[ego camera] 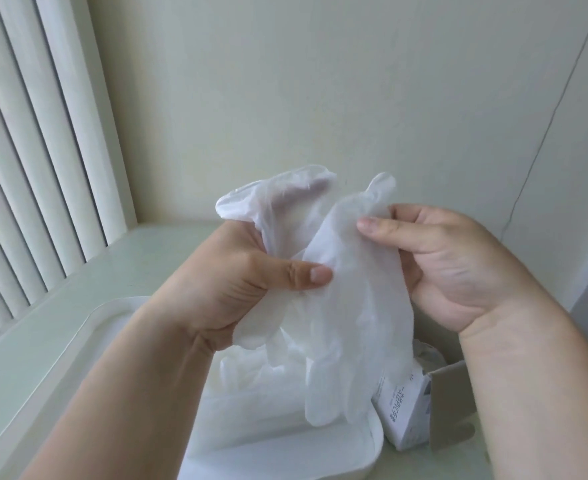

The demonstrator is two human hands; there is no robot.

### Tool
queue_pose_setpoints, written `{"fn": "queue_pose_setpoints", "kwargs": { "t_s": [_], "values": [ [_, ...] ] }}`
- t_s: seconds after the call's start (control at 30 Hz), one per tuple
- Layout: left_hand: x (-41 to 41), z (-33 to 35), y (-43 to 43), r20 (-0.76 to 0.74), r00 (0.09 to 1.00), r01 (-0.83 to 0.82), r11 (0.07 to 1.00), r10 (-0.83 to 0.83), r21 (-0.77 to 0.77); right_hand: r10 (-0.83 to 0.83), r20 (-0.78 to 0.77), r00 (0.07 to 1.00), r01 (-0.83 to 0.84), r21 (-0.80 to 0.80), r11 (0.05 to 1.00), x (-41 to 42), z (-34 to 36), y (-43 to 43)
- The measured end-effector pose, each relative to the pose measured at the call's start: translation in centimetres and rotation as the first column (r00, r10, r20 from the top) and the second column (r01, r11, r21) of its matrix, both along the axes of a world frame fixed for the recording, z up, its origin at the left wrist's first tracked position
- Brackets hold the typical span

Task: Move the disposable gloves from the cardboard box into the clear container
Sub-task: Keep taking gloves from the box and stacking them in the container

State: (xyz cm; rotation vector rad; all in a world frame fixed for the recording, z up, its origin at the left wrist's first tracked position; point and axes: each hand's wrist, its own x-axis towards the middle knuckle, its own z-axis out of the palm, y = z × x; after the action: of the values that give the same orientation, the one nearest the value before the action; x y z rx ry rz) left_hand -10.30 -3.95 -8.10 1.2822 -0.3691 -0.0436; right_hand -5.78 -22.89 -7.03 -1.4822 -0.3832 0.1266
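Observation:
I hold translucent white disposable gloves (341,306) up in front of me with both hands. My left hand (237,275) grips a bunched part of the gloves, thumb pressed on the front. My right hand (441,265) pinches the upper edge between thumb and fingers. The glove fingers hang down over the clear container (362,455), which sits below with more gloves (251,403) inside. The cardboard box (420,414) stands open to the right of the container, partly hidden behind my right forearm.
A white lid or tray (88,327) lies on the pale green counter (43,351) to the left, under my left forearm. Vertical blinds (26,150) hang on the left. A plain wall rises behind, with a thin cable (542,140) at the right.

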Motion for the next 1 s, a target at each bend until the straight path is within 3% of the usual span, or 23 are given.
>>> {"fn": "queue_pose_setpoints", "kwargs": {
  "t_s": [0.17, 0.33, 0.43, 0.6, 0.8, 1.0],
  "values": [
    [1.7, -0.9, 0.9, -0.231, 0.964, -0.16, 0.98, 0.128, -0.122, -0.313, 0.176, 0.933, 0.309, 0.054, 0.95, 0.2, 0.6, -0.8],
    [1.7, -0.5, 2.6, -0.262, 0.961, 0.008, 0.952, -0.092, -0.305, -0.343, 0.39, 0.854, 0.365, 0.019, 0.931, -0.1, 1.6, -2.7],
    [2.1, -0.8, 3.0, -0.19, 0.972, 0.078, 0.951, -0.14, -0.301, -0.35, 0.478, 0.806, 0.399, -0.003, 0.917, -0.5, 2.1, -3.4],
    [2.4, -1.1, 2.8, -0.156, 0.986, 0.021, 0.978, -0.054, -0.206, -0.308, 0.441, 0.843, 0.342, 0.004, 0.94, -0.9, 2.6, -4.0],
    [2.1, -1.3, 2.8, -0.207, 0.978, -0.056, 0.973, 0.009, -0.222, -0.298, 0.339, 0.892, 0.292, 0.069, 0.954, -1.4, 2.8, -3.8],
    [2.2, -1.5, 1.4, -0.284, 0.959, -0.06, 0.978, 0.001, -0.201, 0.008, 0.225, 0.974, -0.03, 0.097, 0.995, -2.8, 3.1, -2.1]
  ]
}}
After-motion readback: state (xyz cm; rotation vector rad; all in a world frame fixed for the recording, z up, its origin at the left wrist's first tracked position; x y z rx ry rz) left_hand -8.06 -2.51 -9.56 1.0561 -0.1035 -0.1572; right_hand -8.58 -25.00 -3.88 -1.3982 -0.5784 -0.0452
